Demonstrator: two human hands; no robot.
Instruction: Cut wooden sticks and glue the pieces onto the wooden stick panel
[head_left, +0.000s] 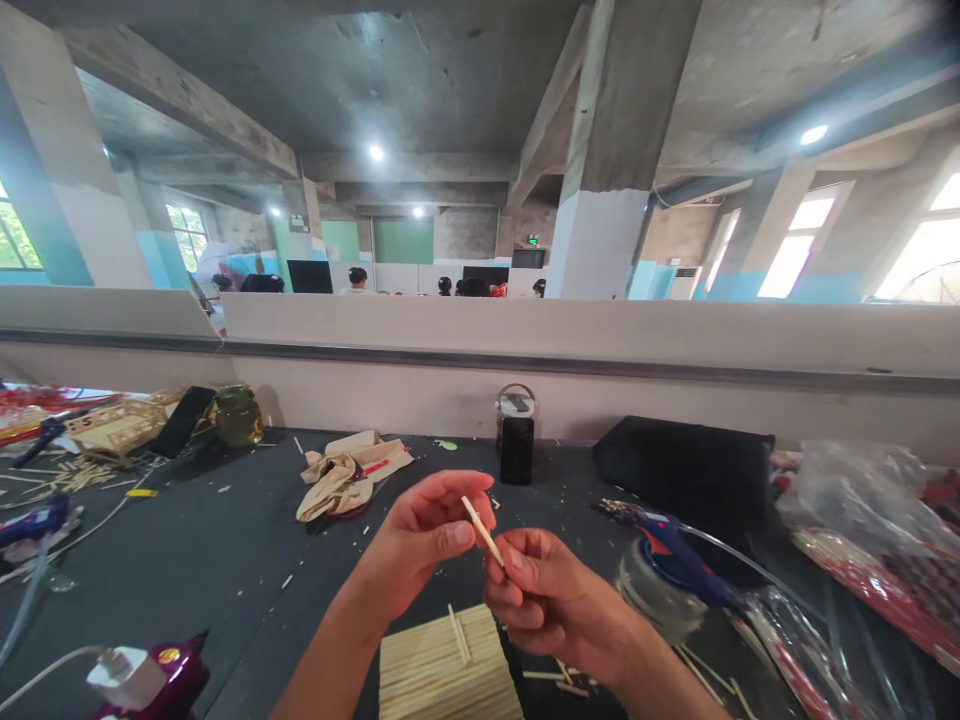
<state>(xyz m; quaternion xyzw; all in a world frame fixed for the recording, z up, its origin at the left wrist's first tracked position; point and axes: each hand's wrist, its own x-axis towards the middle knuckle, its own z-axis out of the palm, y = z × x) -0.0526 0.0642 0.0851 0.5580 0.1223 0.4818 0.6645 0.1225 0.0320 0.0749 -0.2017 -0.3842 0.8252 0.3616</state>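
A short pale wooden stick [481,528] is held up at a slant in front of me. My right hand [559,595] pinches its lower end between thumb and fingers. The fingers of my left hand [420,535] curl about the upper part, the thumb beside the stick and the fingertips behind it. Below both hands lies a flat panel [427,685] made of many sticks side by side. One loose small stick [459,635] rests on top of that panel.
On the right, a blue glue gun [679,555] rests over a clear jar [652,595], near plastic bags [862,510]. A phone [517,450] stands at the back, with crumpled brown paper [349,480] to its left. A white plug [127,680] sits front left.
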